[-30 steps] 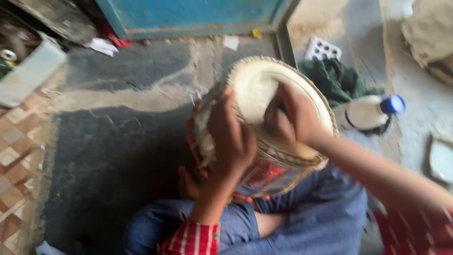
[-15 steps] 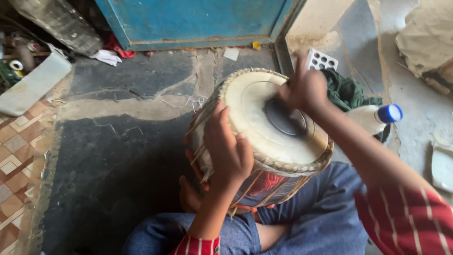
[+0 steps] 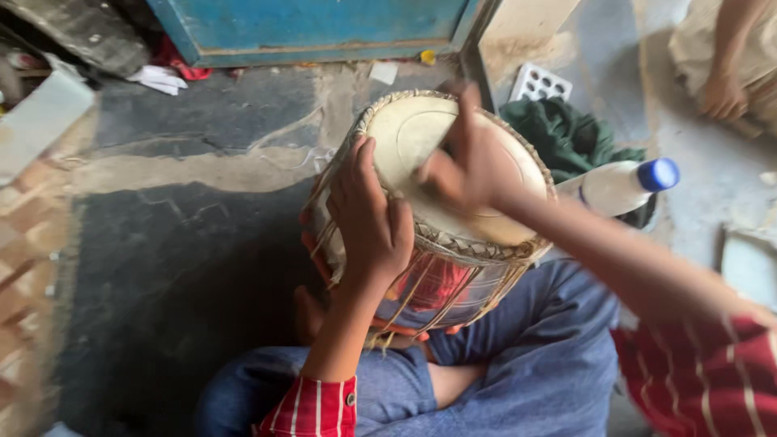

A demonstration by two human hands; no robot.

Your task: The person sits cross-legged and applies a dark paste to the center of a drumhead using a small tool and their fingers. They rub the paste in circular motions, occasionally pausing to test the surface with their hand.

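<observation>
— Working across the skin of the drum (image 3: 409, 129), is that the step here?

— It looks so. The drum sits tilted on the person's lap (image 3: 526, 364), above the floor (image 3: 162, 267). The left hand (image 3: 368, 222) steadies it, its fingers (image 3: 356, 174) curled over the rim and the lacing in a firm grasp. The right hand (image 3: 465, 162) lies over the pale drumhead, but it is blurred. I cannot tell whether its fingers are clenched on something or simply pressed flat.

— What would the next move call for?

— In my judgement, a firm hold from the left hand so the shell does not roll, and even pressure from the right across the skin.

— Any containers?

— A plastic bottle (image 3: 619, 186) with a blue cap lies just beside the drum, against a green cloth (image 3: 566, 133). It is capped, and what is inside cannot be told. Beyond the cloth leans a white tray (image 3: 541, 81) with round wells, which look empty.

— Anyone else?

— Another person's hand (image 3: 723, 95) shows at the top right, well apart from the drum.
</observation>
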